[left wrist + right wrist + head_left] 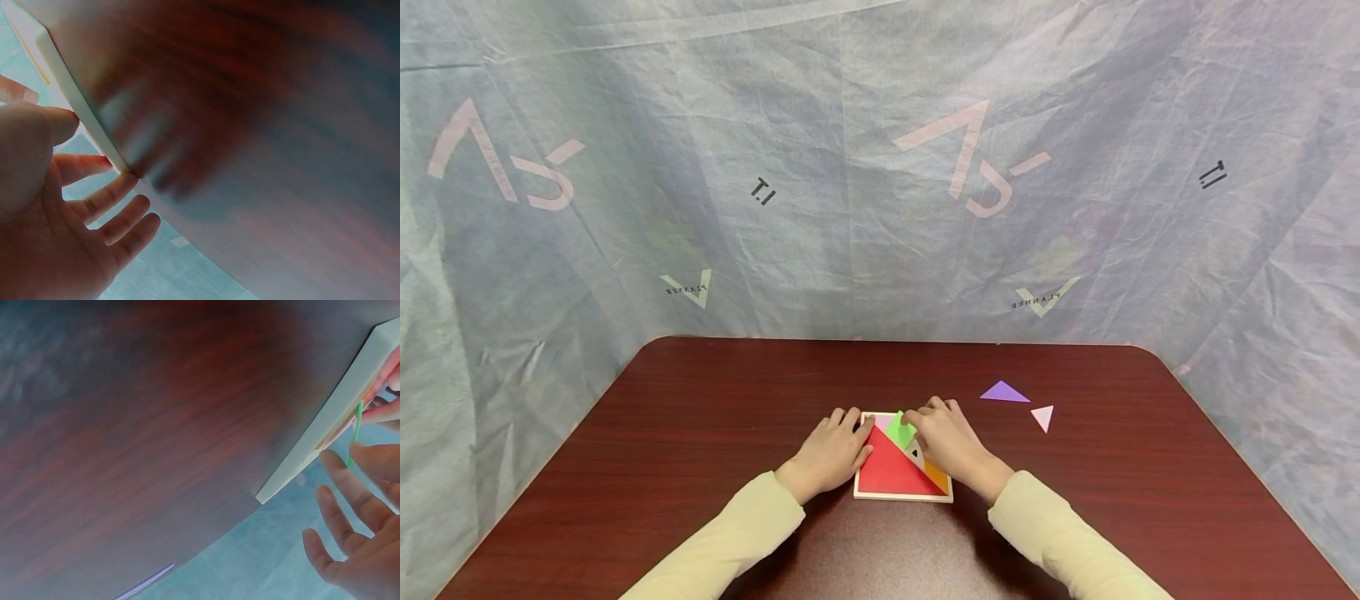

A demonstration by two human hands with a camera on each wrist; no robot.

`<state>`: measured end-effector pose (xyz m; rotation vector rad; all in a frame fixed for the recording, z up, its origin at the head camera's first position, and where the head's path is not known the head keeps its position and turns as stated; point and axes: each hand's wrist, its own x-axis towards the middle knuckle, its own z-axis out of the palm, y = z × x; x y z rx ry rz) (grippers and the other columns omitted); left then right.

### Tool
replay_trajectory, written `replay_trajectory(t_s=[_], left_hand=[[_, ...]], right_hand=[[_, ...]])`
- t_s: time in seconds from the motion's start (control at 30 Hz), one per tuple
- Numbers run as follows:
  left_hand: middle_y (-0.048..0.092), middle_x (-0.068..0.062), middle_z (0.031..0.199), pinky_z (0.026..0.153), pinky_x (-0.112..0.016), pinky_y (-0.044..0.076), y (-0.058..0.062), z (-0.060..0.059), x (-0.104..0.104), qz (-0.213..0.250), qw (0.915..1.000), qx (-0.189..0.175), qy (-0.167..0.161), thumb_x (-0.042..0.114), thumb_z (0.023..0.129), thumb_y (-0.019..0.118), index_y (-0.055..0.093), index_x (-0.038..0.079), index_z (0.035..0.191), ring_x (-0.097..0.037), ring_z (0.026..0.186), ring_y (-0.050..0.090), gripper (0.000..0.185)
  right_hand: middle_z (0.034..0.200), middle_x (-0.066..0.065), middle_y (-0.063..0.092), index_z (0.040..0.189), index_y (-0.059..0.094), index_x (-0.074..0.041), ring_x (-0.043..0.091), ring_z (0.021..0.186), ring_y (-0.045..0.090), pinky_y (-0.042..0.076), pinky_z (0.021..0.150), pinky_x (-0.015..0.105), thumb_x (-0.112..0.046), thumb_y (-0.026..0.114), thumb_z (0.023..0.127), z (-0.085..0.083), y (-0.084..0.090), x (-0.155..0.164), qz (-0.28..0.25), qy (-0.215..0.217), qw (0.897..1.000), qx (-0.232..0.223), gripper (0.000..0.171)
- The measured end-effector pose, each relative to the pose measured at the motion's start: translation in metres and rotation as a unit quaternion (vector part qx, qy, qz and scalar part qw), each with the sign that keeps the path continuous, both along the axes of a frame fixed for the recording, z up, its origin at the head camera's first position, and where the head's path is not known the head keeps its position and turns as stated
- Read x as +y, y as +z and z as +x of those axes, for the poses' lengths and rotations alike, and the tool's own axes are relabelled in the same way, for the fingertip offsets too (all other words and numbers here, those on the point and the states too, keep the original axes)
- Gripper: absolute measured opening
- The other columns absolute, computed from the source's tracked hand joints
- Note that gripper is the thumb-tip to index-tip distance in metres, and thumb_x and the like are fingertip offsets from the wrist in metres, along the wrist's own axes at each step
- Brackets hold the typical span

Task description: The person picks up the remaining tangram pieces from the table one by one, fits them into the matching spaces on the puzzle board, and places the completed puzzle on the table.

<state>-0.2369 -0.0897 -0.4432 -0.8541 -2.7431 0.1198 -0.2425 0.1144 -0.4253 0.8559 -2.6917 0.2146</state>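
With the right hand [951, 442], I am pinching a green piece [897, 431] between thumb and index finger; the other three fingers are spreading away from it. The green piece is sitting over the upper part of a square tray [902, 499], with one corner reaching the tray's far edge. In the right wrist view it is showing edge-on, tilting relative to the tray; whether its lower edge is touching the tray, I cannot tell. With the left hand [826, 457], I am grasping nothing: the fingers are lying released, with the thumb and fingertips touching the tray's left side and far left corner. The tray is lying flat on the dark red table [715, 392], directly between both hands. Inside it, a large red piece [891, 468] is filling the near left half, its long edge running diagonally. A pink piece [880, 420] is occupying the far left corner, beside the green piece. An orange piece [936, 477] is lying along the right side, partly hidden under the right hand. Between the green and orange pieces, a pale patch with a black mark [914, 453] is showing. Beyond the right hand, a purple triangle [1004, 392] and a smaller pale pink triangle [1043, 417] are lying apart on the table. A grey printed cloth [850, 250] is hanging behind the table, and cream sleeves [730, 533] are covering both forearms.
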Motion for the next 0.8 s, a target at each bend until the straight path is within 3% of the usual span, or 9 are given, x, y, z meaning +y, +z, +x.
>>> replay_trajectory(t_s=[0.43,0.8], left_hand=[[0.051,-0.01,0.109,0.08,-0.036,0.045,-0.0005,-0.0004,-0.0001,-0.001,1.0,0.003,-0.006,0.035,0.092,0.05,0.057,0.009,0.123,-0.025,0.095,0.047,0.041],[0.05,-0.011,0.11,0.081,-0.037,0.045,0.0013,0.0005,0.0002,-0.004,1.0,-0.001,-0.003,0.035,0.092,0.049,0.056,0.009,0.124,-0.026,0.097,0.047,0.041]], right_hand=[[0.076,-0.004,0.066,0.088,0.07,-0.019,0.016,0.079,0.051,0.039,0.073,0.037,-0.006,0.069,0.074,-0.0036,-0.0042,0.0013,0.028,0.003,0.999,0.04,0.019],[0.078,-0.002,0.063,0.085,0.071,-0.018,0.017,0.078,0.05,0.041,0.072,0.036,-0.006,0.068,0.075,-0.0024,-0.0061,0.0025,0.039,0.016,0.998,0.044,0.016]])
